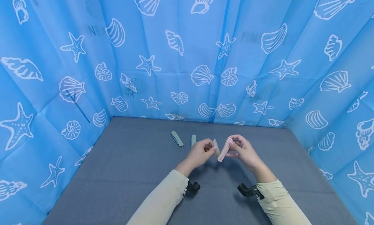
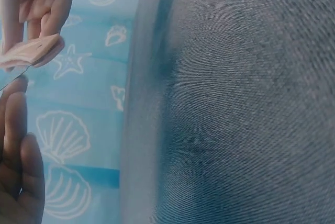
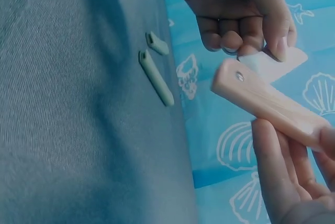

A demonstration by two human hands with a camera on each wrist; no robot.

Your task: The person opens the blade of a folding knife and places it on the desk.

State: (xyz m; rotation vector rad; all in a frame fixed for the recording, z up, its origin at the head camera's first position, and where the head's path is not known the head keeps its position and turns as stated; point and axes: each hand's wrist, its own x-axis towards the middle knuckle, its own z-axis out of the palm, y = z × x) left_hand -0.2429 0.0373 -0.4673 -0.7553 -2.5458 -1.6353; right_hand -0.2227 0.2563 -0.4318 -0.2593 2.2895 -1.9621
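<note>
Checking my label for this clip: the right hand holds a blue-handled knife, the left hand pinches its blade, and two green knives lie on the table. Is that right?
Not quite: the handle is pink, not blue, as the right wrist view shows. The right hand holds it, the left hand pinches its blade, and two green knives lie on the table.

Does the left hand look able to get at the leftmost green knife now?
Probably not yet: the left hand pinches the blade of the pink knife, though nothing visible covers that green knife.

Pale cream sleeves [image 1: 163, 199] (softly creased), black curved wrist mounts [image 1: 247, 190].
</note>
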